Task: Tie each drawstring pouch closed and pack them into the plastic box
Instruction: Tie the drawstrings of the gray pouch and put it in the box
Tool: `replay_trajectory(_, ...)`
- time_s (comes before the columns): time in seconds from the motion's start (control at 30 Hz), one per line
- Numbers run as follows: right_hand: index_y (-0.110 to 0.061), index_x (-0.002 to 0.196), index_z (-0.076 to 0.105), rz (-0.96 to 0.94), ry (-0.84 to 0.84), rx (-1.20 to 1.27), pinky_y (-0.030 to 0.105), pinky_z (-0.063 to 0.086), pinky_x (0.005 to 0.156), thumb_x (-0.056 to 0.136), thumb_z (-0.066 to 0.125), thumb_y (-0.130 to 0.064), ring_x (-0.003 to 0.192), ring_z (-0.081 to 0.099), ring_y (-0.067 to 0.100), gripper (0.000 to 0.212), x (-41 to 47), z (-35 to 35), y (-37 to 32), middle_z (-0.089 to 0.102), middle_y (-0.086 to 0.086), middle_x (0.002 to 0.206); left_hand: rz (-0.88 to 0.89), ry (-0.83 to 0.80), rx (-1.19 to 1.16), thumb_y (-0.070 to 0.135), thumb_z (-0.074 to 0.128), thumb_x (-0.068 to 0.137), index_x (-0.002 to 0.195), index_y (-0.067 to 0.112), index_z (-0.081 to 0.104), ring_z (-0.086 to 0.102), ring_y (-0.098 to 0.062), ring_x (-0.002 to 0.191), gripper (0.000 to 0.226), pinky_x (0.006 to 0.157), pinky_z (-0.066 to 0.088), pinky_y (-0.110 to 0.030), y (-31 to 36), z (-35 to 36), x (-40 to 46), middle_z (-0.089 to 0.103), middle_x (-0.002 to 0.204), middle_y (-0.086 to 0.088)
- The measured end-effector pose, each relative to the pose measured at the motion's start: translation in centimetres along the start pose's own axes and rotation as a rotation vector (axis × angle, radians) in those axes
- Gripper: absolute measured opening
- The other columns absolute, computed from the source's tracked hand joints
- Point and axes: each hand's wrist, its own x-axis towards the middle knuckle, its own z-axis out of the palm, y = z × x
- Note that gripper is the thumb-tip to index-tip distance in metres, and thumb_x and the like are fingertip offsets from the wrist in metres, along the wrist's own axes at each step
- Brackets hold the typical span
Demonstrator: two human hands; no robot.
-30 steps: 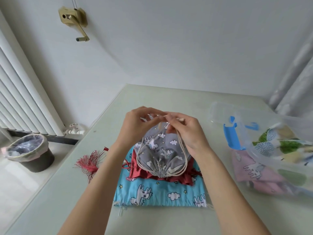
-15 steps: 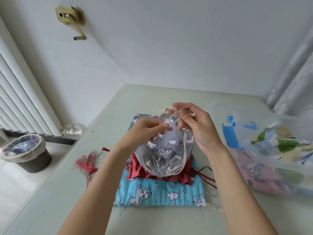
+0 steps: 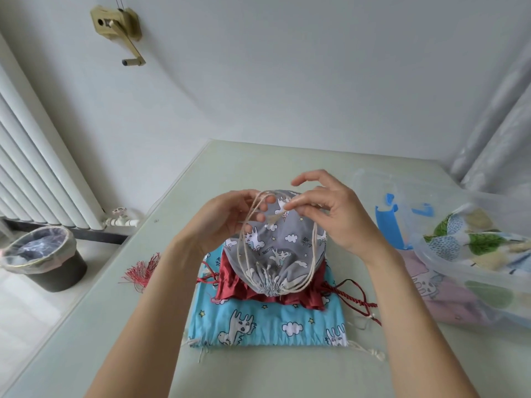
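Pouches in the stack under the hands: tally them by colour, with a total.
Grey pouch, top, its cream drawstrings held by the left hand and right hand: 1
Red pouch, middle: 1
Blue pouch, bottom: 1
Total: 3

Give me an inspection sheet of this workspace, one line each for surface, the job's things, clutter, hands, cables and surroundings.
Surface: pale green table, bare at the far end.
Job's things: grey unicorn pouch, mouth gathered, on top of a red pouch and a blue pouch; clear plastic box at right with printed pouches inside; a pink pouch shows by the box.
Clutter: red tassel left of the stack.
Hands: left hand and right hand both pinch the grey pouch's cream drawstring, loops raised above the pouch.
Cables: nothing seen.
Surroundings: radiator, lined bin on the floor, wall crank, curtain at right.
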Motion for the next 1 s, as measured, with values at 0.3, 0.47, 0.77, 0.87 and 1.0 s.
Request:
replay_trajectory(0.3,-0.015,0.092,0.074,0.032,0.101,0.031,0.019,0.050,0.077,0.083,0.066,-0.004,0.081,0.059,0.004,0.016,0.3,1.0,0.1,0.055,-0.005,0.084,0.330,0.120,0.411,0.000,0.068,0.081,0.093,0.012,0.060,0.070,-0.014,0.085,0.019,0.075,0.054,-0.022,-0.5,2.0,0.5,0.071,0.094,0.002)
replay_trajectory(0.47,-0.024,0.089,0.072,0.148,0.177,0.159,0.044,0.056,0.077,0.078,0.073,-0.014,0.076,0.066,0.021,0.015,0.3,1.5,0.2,0.064,0.000,0.081,0.356,0.180,0.572,0.006,0.072,0.079,0.091,0.022,0.054,0.071,-0.015,0.076,0.027,0.078,0.055,-0.028,-1.0,1.8,0.8,0.074,0.085,-0.003)
replay_trajectory(0.77,-0.020,0.077,0.071,0.338,0.319,0.079,0.033,0.054,0.064,0.080,0.073,-0.018,0.058,0.064,0.017,0.003,0.0,0.7,1.9,0.070,0.002,0.071,0.527,0.653,0.943,0.013,0.061,0.089,0.086,0.017,0.068,0.059,0.001,0.070,0.008,0.066,0.048,-0.012,-0.5,-4.5,0.4,0.063,0.079,0.009)
replay_trajectory(0.87,-0.020,0.070,0.067,0.330,0.293,-0.027,0.019,0.044,0.057,0.082,0.070,-0.026,0.053,0.057,0.010,0.013,-0.2,0.8,2.4,0.062,-0.012,0.056,0.453,0.629,0.681,0.016,0.052,0.095,0.085,0.017,0.058,0.062,-0.014,0.084,0.011,0.076,0.053,-0.029,-0.7,-4.9,0.5,0.063,0.089,0.006)
replay_trajectory(1.0,-0.021,0.068,0.058,0.419,0.270,0.036,0.017,0.040,0.057,0.091,0.058,-0.032,0.046,0.049,0.001,0.025,-0.1,0.8,2.7,0.055,-0.009,0.053,0.364,0.380,-0.252,0.011,0.035,0.098,0.084,0.008,0.055,0.066,-0.025,0.102,0.025,0.091,0.053,-0.035,-0.1,-3.6,0.6,0.068,0.109,-0.007)
